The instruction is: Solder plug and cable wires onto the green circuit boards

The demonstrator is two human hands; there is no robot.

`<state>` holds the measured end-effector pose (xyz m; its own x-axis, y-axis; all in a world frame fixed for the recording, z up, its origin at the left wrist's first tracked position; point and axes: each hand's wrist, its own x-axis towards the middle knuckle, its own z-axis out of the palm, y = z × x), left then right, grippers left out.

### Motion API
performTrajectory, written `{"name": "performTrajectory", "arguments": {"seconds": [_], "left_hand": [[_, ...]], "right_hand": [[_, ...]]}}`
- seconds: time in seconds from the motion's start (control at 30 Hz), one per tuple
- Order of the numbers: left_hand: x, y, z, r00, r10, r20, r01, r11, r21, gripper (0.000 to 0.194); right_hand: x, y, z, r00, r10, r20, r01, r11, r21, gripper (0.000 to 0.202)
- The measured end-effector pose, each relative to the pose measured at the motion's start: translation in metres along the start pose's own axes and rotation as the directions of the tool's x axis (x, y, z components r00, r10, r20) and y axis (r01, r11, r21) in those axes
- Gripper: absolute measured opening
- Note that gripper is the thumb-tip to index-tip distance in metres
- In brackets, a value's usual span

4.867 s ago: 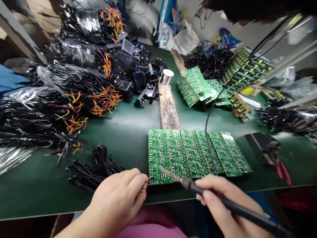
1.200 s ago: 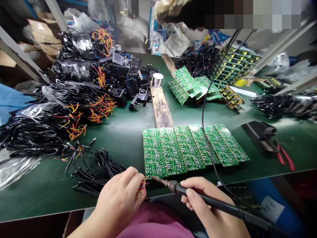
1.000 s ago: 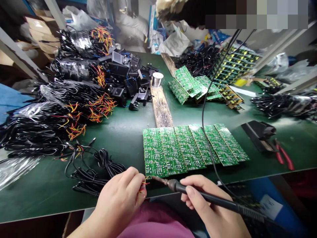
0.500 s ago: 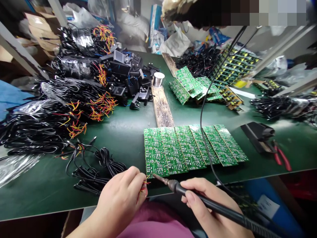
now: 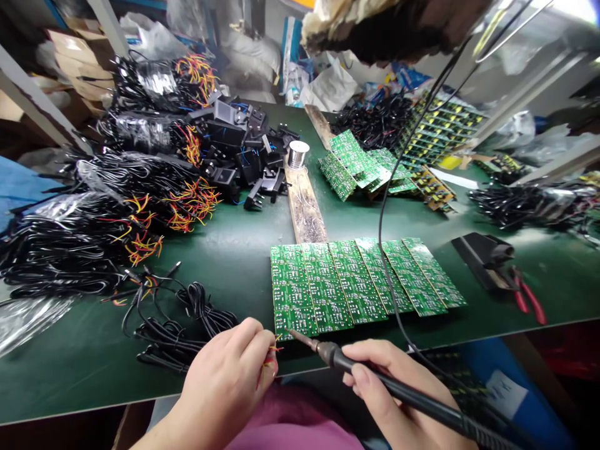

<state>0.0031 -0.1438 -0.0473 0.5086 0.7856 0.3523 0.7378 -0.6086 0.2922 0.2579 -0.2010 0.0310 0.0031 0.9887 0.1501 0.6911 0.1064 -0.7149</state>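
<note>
Your left fingers [image 5: 262, 344] are pinched around a few coloured wires, while your right fingers [image 5: 375, 353] grip a soldering iron like a pen over the front edge of a green worktop [image 5: 248, 250]. Tied black cable bundles [image 5: 135, 169] are piled along your left, their red and yellow ends bare and loose. Black plug housings [image 5: 246, 147] lie heaped beside them, and more green boards [image 5: 356, 162] sit stacked toward the back.

Directly before you lies the row of green circuit boards [image 5: 337, 287], panels set side by side with their soldered faces up. A smaller clump of black cables [image 5: 206, 309] rests just beyond your left hand. The soldering iron [image 5: 412, 392] slants in from your right, and a solder reel [image 5: 298, 155] stands on a scorched wooden strip [image 5: 304, 206] behind the row.

Smallest of all, the red and yellow wire ends [image 5: 278, 348] poke out just beside the row's near left corner, close to the iron's tip [image 5: 300, 337]; whether either touches a board, you cannot tell from here. By appearances your work on this row is at an early stage: no wire visibly joins any panel, and plenty of cables remain loose.
</note>
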Motion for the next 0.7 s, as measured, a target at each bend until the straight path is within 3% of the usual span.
{"name": "performTrajectory", "arguments": {"seconds": [0.3,0.43,0.53,0.63,0.7], "left_hand": [[-0.002,0.002,0.002,1.000,-0.006,0.003,0.005,1.000,0.007,0.015],[0.002,-0.006,-0.011,0.997,0.035,0.064,-0.033,0.999,-0.031,0.021],[0.019,-0.022,-0.030,0.988,0.054,0.144,-0.051,0.998,-0.024,0.024],[0.047,-0.034,-0.042,0.978,-0.050,0.203,0.027,0.993,0.115,0.026],[0.064,-0.034,-0.043,0.944,-0.126,0.305,0.086,0.986,0.143,0.028]], "right_hand": [[-0.002,0.004,0.001,1.000,0.009,-0.001,-0.009,1.000,0.024,0.016],[-0.002,0.002,-0.001,0.999,0.009,-0.036,-0.007,0.999,0.039,0.014],[0.000,0.003,0.000,0.999,0.027,-0.046,-0.024,0.998,0.061,0.015],[0.008,0.004,0.006,0.997,0.026,-0.073,-0.018,0.995,0.102,0.016],[0.015,0.005,0.013,0.994,-0.007,-0.111,0.020,0.993,0.113,0.015]]}}
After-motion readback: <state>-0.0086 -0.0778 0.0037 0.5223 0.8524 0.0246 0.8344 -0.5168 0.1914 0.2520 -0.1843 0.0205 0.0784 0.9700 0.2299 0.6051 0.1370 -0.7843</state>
